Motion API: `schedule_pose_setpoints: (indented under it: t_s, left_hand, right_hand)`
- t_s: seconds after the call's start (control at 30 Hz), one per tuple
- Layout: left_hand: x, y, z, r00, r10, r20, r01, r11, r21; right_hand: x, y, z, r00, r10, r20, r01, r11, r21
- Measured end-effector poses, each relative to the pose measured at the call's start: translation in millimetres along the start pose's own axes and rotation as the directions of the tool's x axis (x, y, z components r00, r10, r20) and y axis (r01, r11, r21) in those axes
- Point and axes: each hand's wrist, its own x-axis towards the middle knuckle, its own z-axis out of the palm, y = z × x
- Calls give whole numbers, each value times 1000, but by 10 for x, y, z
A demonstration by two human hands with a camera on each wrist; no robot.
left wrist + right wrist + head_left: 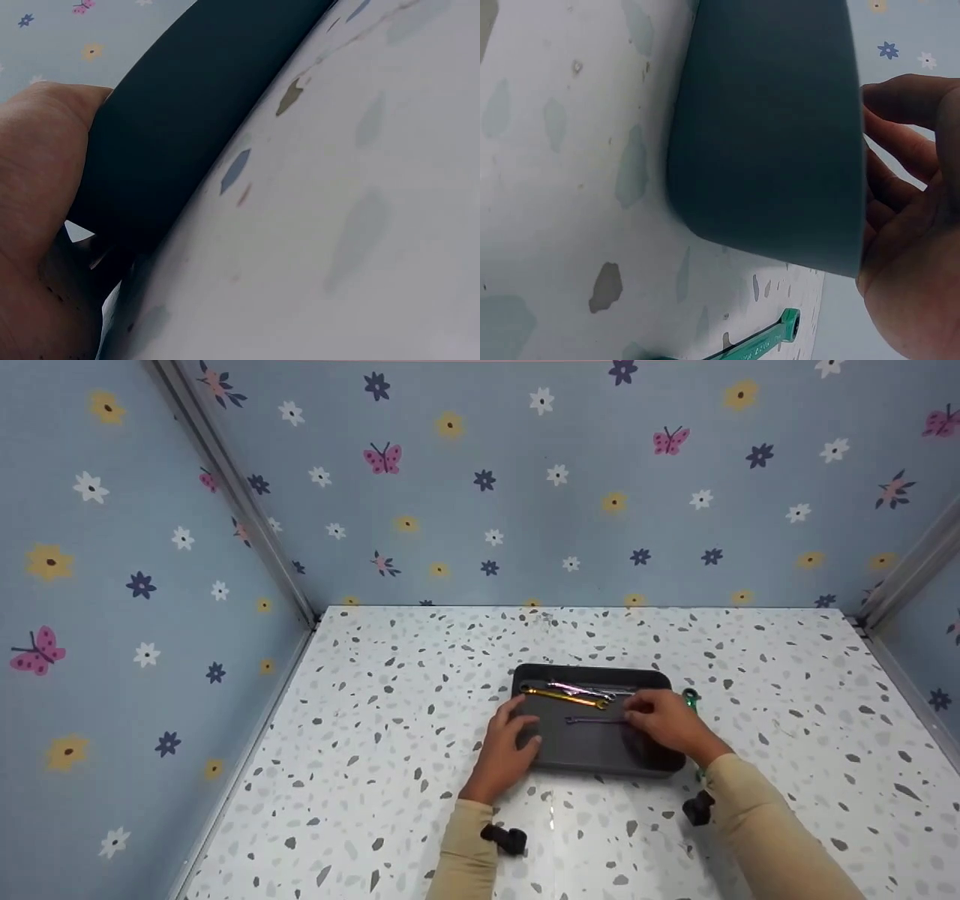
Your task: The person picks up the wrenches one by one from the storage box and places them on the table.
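A dark grey rectangular tray (pixel 585 771) lies on the table. My right hand (pixel 667 724) reaches over its right side and pinches the end of a purple wrench (pixel 592 720) inside it. My left hand (pixel 502 754) rests at the tray's left rim with its fingers loosely spread; the left wrist view shows the hand (pixel 41 165) against the tray wall (pixel 172 112). A gold wrench (pixel 562 697) and silvery wrenches (pixel 581 689) lie toward the tray's back. In the right wrist view, the fingers (pixel 904 101) are behind the tray wall (pixel 772 150), which hides their grip.
Just right of the tray, on the table, is a green wrench (pixel 690 699), partly hidden by my right arm. The speckled white table (pixel 375 750) extends around the tray. Flower-patterned panels (pixel 525 510) stand at its back and sides.
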Motion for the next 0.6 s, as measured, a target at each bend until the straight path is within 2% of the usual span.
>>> schedule_pose_setpoints:
  t_s: [0.37,0.6]
  left_hand:
    - [-8,-4,-9,1000,5,2,-5,1000,8]
    - [0,-10,5,1000,13,-9,-13,1000,3]
  right_hand:
    - [27,23,26,1000,-5,-13,6,999,38]
    - [84,8,46,1000,-14,11,14,1000,-10]
